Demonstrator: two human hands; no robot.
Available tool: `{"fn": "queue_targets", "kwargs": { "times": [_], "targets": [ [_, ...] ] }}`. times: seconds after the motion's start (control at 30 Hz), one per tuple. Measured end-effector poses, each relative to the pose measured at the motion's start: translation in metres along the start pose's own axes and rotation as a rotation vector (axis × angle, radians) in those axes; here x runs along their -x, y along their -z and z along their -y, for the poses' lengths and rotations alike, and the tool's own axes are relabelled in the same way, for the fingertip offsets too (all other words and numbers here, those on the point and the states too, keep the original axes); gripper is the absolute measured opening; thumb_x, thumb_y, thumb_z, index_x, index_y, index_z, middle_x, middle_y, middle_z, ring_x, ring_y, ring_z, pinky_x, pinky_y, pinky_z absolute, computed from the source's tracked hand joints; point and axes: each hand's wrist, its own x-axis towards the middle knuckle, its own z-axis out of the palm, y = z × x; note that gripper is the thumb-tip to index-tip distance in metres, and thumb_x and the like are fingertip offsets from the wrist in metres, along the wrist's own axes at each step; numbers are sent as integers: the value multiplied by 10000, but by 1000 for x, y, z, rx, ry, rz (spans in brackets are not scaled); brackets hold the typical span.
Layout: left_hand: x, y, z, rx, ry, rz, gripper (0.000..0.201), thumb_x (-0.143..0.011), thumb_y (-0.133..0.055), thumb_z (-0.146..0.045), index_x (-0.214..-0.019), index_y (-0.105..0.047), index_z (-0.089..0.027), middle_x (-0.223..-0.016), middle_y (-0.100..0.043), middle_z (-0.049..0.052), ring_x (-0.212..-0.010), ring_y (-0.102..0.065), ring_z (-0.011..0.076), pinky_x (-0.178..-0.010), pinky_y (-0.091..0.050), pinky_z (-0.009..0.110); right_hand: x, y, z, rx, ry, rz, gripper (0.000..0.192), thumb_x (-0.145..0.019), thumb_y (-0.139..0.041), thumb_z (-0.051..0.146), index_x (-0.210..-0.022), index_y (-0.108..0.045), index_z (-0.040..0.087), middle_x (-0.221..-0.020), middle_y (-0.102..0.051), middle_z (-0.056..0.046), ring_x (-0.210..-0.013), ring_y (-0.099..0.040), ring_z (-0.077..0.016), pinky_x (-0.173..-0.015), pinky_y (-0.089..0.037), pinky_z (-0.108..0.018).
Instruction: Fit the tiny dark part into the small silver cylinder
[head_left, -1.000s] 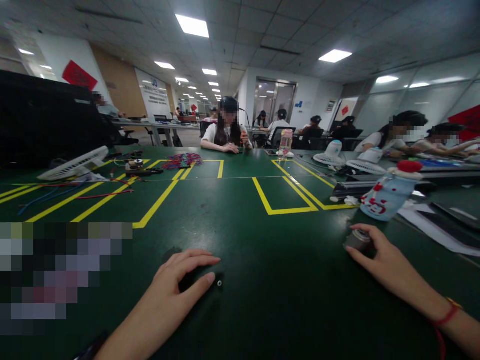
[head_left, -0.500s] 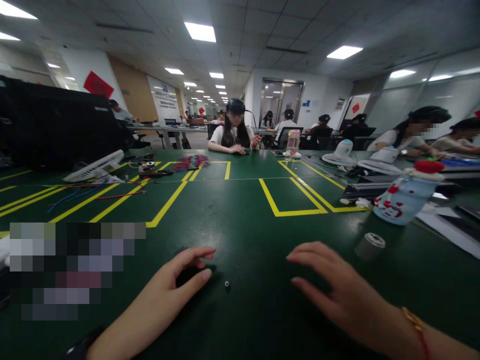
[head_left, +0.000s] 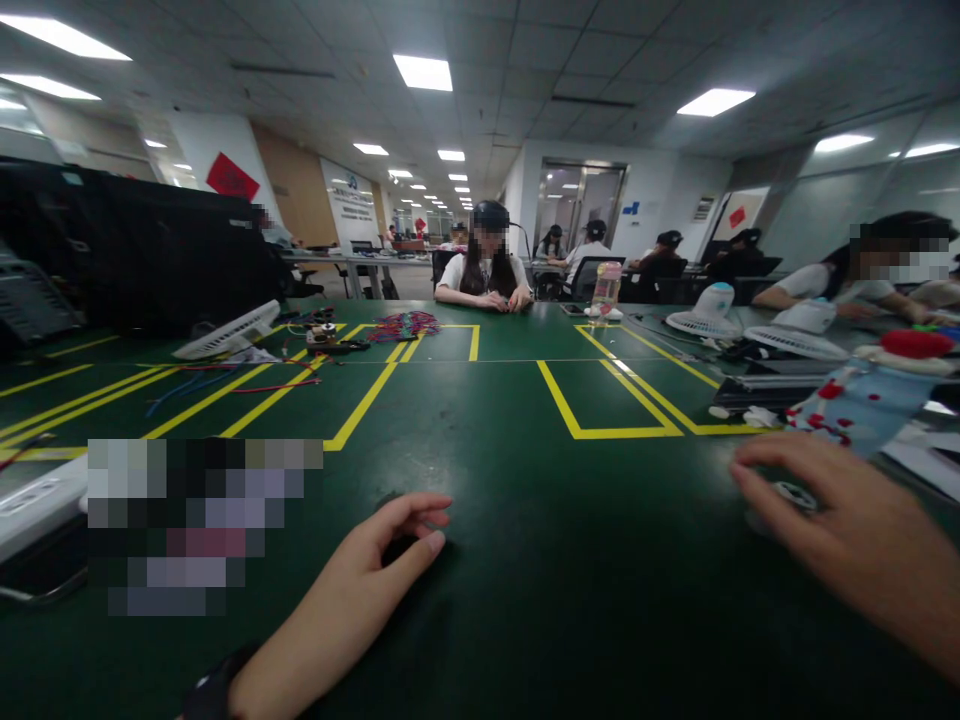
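Note:
My left hand (head_left: 386, 565) rests over the green table (head_left: 495, 480), fingers loosely curved and the thumb apart from them. Nothing shows in its grasp. Behind its knuckles a dark round patch is partly visible; I cannot make out what it is. At the right, my right hand (head_left: 847, 540) reaches out with thumb and forefinger tips brought close together. Anything between those tips is too small or hidden to name. A small grey metal cylinder (head_left: 796, 494) shows through the loop of these fingers, mostly covered by them; whether they touch it I cannot tell.
A light blue bottle with a red top (head_left: 862, 400) stands beyond my right hand. White fans (head_left: 705, 310) and dark metal bars lie behind it. At left are a white power strip (head_left: 41, 505), loose wires (head_left: 405, 325) and another fan. A person (head_left: 487, 265) sits opposite.
My right hand has moved right, to the grey cylinder, and its fingertips have come together. The small ring-shaped metal piece between the hands is no longer visible. The view has turned slightly left.

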Motion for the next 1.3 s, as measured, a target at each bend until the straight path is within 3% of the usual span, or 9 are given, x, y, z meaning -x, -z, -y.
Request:
{"fn": "queue_targets", "kwargs": {
  "times": [0.1,0.17,0.33,0.47,0.77,0.87,1.0,1.13,1.3],
  "targets": [
    [-1,-3,-1,9,8,-12,305,-878,-547,-354,-1158,-608,-248,-1072,-690,43,-982,-641,216,-884,-492,370,12,9,-65,132,-269,136,374,-845,-436,540,-895,-634,226,-925,-638,-91,-816,-600,-215,-750,-443,-393],
    [-1,-3,-1,4,13,-11,307,-879,-541,-361,-1158,-604,-249,-1073,-691,40,-975,-644,218,-878,-496,375,20,9,-84,81,-357,229,387,-852,-427,553,-914,-642,238,-890,-653,-83,-738,-618,-192,-675,-458,-352],
    [-2,-2,-3,-36,29,-28,312,-872,-536,-378,-1147,-604,-247,-1051,-695,42,-973,-646,229,-895,-493,403,24,11,-74,21,-354,167,369,-850,-448,559,-960,-632,259,-900,-668,-79,-716,-636,-178,-627,-477,-304],
    [-2,-2,-2,-39,25,-36,307,-872,-532,-382,-1141,-609,-254,-1060,-697,43,-993,-644,230,-910,-490,412,18,14,-63,-40,-375,254,386,-839,-455,575,-979,-635,264,-966,-660,-61,-813,-638,-199,-680,-501,-319],
    [0,-1,-5,-87,22,-16,298,-859,-544,-403,-1095,-656,-260,-1038,-710,44,-984,-653,256,-898,-497,431,37,-14,-88,-257,-492,310,688,-700,-617,603,-1298,-502,283,-1090,-649,-69,-858,-650,-246,-714,-543,-369],
    [2,-1,-7,-126,-3,-1,293,-870,-537,-414,-1091,-659,-266,-1005,-709,35,-957,-654,251,-873,-502,407,31,-21,-58,-228,-371,264,630,-750,-579,583,-1288,-512,262,-1132,-630,-67,-920,-635,-250,-752,-539,-391],
    [6,-5,-10,-223,-61,-1,261,-892,-520,-398,-1088,-649,-284,-1016,-688,20,-975,-633,240,-878,-487,385,14,-29,35,-423,-52,336,518,-833,-540,470,-1303,-480,261,-1255,-555,-54,-1115,-554,-203,-967,-459,-381],
    [9,-11,-19,-304,-165,5,220,-903,-512,-365,-1067,-641,-297,-1060,-667,9,-1020,-601,231,-908,-467,375,7,-47,122,-701,101,420,476,-813,-582,333,-1261,-455,238,-1188,-571,-56,-1051,-568,-160,-939,-466,-331],
    [11,-20,-36,-287,-284,47,204,-908,-523,-313,-1086,-624,-310,-1077,-662,-6,-1015,-590,205,-914,-456,348,14,-68,153,-899,94,445,431,-778,-588,227,-1160,-394,181,-1020,-600,-51,-901,-585,-133,-822,-475,-294]
  ]
}}
